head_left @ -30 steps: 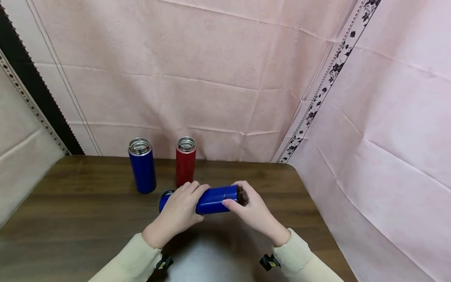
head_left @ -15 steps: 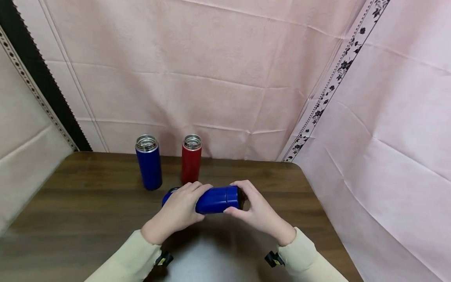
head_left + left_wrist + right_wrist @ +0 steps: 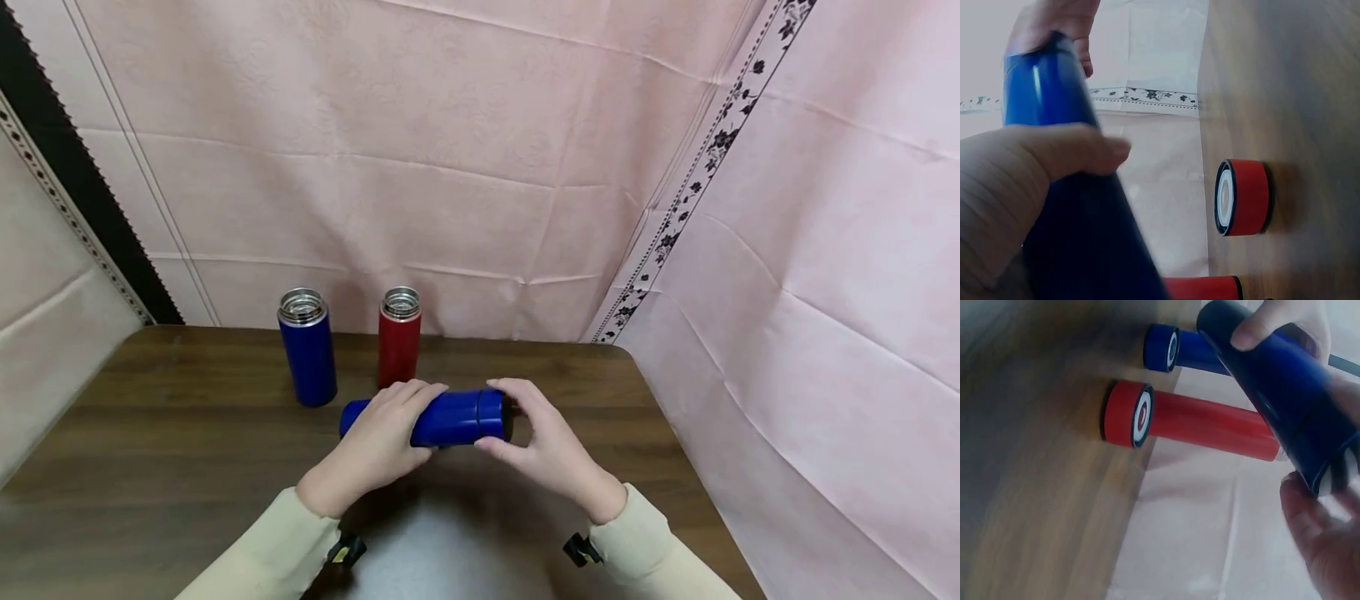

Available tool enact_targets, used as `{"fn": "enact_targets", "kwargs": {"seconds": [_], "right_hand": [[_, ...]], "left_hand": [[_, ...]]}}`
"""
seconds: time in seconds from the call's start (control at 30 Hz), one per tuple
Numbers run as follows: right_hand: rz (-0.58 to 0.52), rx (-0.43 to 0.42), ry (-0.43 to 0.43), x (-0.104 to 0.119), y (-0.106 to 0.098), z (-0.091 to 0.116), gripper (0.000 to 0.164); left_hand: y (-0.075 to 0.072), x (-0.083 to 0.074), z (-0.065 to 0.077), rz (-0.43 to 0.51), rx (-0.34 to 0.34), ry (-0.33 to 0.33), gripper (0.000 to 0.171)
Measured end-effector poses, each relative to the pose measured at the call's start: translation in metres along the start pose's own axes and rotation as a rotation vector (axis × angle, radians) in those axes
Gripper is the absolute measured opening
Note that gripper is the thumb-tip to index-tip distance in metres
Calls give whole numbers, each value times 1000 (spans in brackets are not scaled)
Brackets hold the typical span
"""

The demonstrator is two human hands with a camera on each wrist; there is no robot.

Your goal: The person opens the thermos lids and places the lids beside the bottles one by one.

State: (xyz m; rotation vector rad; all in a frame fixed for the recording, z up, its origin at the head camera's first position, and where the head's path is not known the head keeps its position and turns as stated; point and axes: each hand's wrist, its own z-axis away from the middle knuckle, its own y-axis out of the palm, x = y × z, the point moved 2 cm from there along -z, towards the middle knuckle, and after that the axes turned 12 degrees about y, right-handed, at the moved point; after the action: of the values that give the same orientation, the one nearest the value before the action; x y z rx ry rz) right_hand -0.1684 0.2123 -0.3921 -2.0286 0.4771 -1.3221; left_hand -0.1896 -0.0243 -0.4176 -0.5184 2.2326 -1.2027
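Note:
A capped blue bottle point(image 3: 447, 421) is held lying on its side above the table. My left hand point(image 3: 382, 437) grips its body, thumb wrapped across it in the left wrist view. At the bottle's right end, my right hand point(image 3: 547, 446) holds the blue lid point(image 3: 491, 415) between thumb and fingers. Behind them stand an uncapped blue bottle point(image 3: 307, 354) and an uncapped red bottle point(image 3: 398, 342), both with bare steel mouths. A red lid point(image 3: 1129, 414) and a blue lid point(image 3: 1161, 348) rest on the table before them, hidden in the head view by the held bottle and left hand.
The brown wooden table point(image 3: 172, 450) reaches back to a pink cloth point(image 3: 465, 167) hanging behind it. More cloth with a floral border point(image 3: 667, 237) closes off the right side. The upright bottles stand near the table's back edge.
The held bottle has risen slightly and now hides the blue lid's rim that showed at its left end. Both hands keep their hold. The head view has shifted a little back and forth.

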Motion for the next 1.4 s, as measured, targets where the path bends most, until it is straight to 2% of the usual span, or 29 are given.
{"fn": "enact_targets", "kwargs": {"seconds": [0.13,0.2,0.3,0.43,0.6,0.7,0.83,1.03,1.13,1.27,1.33,1.4], "right_hand": [[-162,-22,293,-3,2,0,58],[-204,-15,376,-3,3,-1,52],[-242,18,425,0,6,-1,46],[-259,54,423,3,9,-2,43],[-219,59,360,1,10,-1,47],[-188,58,282,-2,9,-1,54],[-100,44,168,-5,6,1,63],[62,45,62,-5,6,4,70],[194,2,-73,-4,9,3,71],[361,-103,-287,-3,11,3,70],[393,-135,-338,-3,11,4,70],[344,-129,-327,-2,12,4,72]], "left_hand": [[-1,-1,0,-61,-65,32,87],[-2,-2,0,-99,-94,53,88],[-2,-1,1,-142,-122,76,87],[-2,2,4,-163,-118,70,87],[-1,3,5,-148,-99,68,87],[-2,4,3,-139,-91,65,87],[-2,4,2,-120,-73,53,86],[-2,5,3,-102,-51,56,83],[-2,5,4,-91,-36,51,82],[-1,6,4,-78,-29,51,81],[-1,6,4,-74,-33,49,82],[-1,5,4,-71,-32,39,83]]}}
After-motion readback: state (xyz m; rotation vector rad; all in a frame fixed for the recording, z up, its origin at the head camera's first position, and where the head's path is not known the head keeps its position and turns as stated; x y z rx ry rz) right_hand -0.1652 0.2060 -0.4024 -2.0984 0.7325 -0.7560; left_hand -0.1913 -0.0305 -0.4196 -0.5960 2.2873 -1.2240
